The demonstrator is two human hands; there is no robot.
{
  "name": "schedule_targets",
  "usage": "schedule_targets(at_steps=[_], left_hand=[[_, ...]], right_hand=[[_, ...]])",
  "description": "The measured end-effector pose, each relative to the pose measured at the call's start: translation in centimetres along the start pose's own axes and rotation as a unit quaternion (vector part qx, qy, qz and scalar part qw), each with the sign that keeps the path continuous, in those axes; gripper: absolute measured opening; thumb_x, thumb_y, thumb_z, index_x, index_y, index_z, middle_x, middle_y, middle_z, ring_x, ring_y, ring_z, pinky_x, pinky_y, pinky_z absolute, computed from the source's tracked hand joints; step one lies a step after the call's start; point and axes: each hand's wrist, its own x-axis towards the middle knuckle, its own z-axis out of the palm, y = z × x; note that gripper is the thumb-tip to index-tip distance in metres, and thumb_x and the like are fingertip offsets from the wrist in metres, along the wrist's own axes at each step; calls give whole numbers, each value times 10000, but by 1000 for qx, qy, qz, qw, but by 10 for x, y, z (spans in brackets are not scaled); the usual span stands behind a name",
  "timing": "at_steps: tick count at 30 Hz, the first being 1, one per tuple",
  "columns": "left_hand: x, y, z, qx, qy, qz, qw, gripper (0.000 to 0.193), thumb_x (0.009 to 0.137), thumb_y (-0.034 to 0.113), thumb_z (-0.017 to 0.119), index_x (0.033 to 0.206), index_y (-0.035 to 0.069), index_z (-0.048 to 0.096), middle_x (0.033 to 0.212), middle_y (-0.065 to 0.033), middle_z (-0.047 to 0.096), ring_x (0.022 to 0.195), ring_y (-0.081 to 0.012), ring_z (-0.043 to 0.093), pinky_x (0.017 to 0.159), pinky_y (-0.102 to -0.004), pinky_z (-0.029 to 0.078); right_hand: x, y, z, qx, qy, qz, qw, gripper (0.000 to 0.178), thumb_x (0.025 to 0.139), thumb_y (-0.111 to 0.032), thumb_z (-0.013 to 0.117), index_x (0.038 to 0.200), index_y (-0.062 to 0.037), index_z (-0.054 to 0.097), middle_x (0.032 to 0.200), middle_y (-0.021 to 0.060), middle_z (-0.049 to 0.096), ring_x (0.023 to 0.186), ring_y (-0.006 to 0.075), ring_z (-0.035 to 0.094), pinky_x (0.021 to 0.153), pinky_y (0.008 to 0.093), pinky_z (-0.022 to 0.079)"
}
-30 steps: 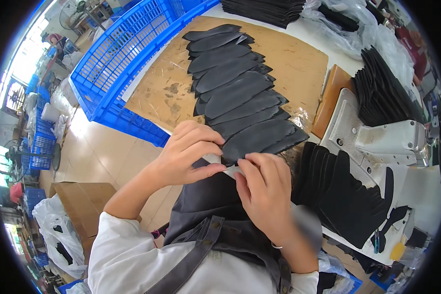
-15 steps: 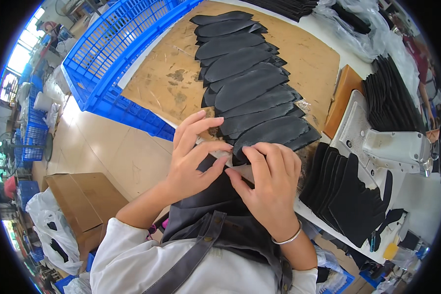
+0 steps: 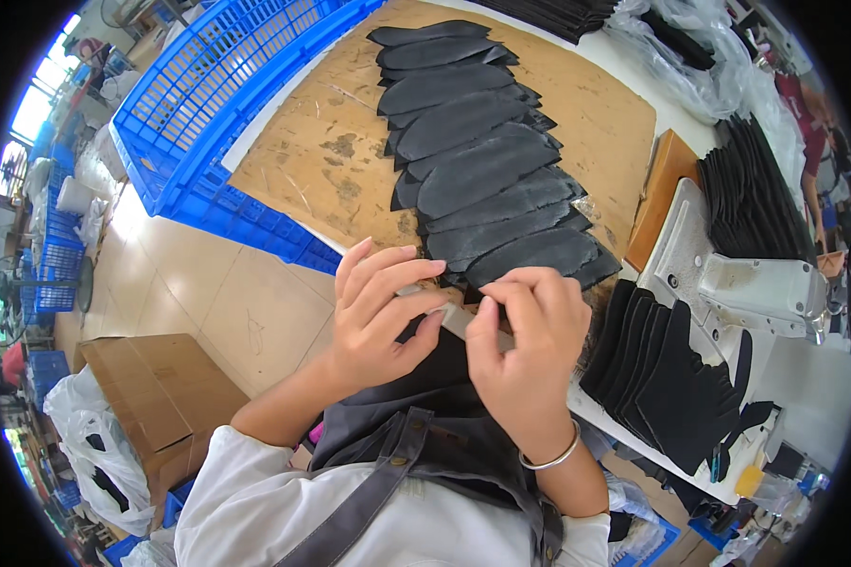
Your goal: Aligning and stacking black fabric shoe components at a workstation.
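Black, flat, rounded leather-like pieces (image 3: 487, 175) overlap in a long row on a worn brown board (image 3: 303, 170). The nearest piece (image 3: 544, 257) lies just beyond my hands. My left hand (image 3: 385, 312) is at the board's front edge, its fingers curved and apart, thumb and index tips close together with nothing visible between them. Thumb and index finger of my right hand (image 3: 529, 345) are pinched together beside the near edge of that piece. What the pinch holds, if anything, is hidden. A metal bangle (image 3: 550, 454) circles my right wrist.
A blue plastic basket (image 3: 170, 189) stands at the board's left. On the right are a wooden block (image 3: 665, 194), a white machine (image 3: 756, 283), stacked black pieces (image 3: 752, 198) and fanned black pieces (image 3: 667, 383). A cardboard box (image 3: 161, 397) sits lower left. Another person (image 3: 804, 132) is far right.
My fingertips have drawn back slightly from the nearest black piece, and its left end has come out from between them. My right thumb and index finger have closed into a pinch.
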Motion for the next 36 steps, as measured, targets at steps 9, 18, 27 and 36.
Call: schedule_targets(at_steps=[9, 18, 27, 36], left_hand=[[10, -3, 5, 12, -19, 24, 999, 283, 646, 104, 749, 916, 95, 662, 984, -42, 647, 945, -238, 609, 978, -438, 362], [0, 18, 3, -29, -24, -58, 998, 308, 559, 179, 822, 791, 85, 642, 1105, -95, 574, 952, -266, 554, 853, -373, 371], [2, 28, 7, -26, -27, -127, 991, 185, 616, 78, 767, 761, 98, 654, 1305, -125, 513, 1251, -363, 395, 1032, -420, 264], [6, 32, 4, -53, -52, -132, 989, 143, 679, 60, 720, 813, 94, 687, 1336, -119, 505, 1271, -348, 380, 1038, -403, 229]], right_hand=[[6, 2, -17, 202, -52, 136, 969, 72, 778, 4, 657, 811, -27, 601, 726, 65, 552, 642, 209, 533, 579, 317, 430], [-13, 6, -24, 210, -9, 108, 972, 122, 796, 24, 642, 914, 3, 617, 806, 105, 608, 680, 212, 588, 615, 291, 464], [-17, 10, -22, 115, 10, -30, 993, 220, 734, 32, 687, 939, -16, 626, 845, 93, 598, 723, 273, 564, 646, 352, 461], [-12, 9, -15, 74, 0, -67, 995, 297, 669, -3, 735, 944, -23, 626, 864, 75, 569, 737, 251, 549, 633, 354, 447]])
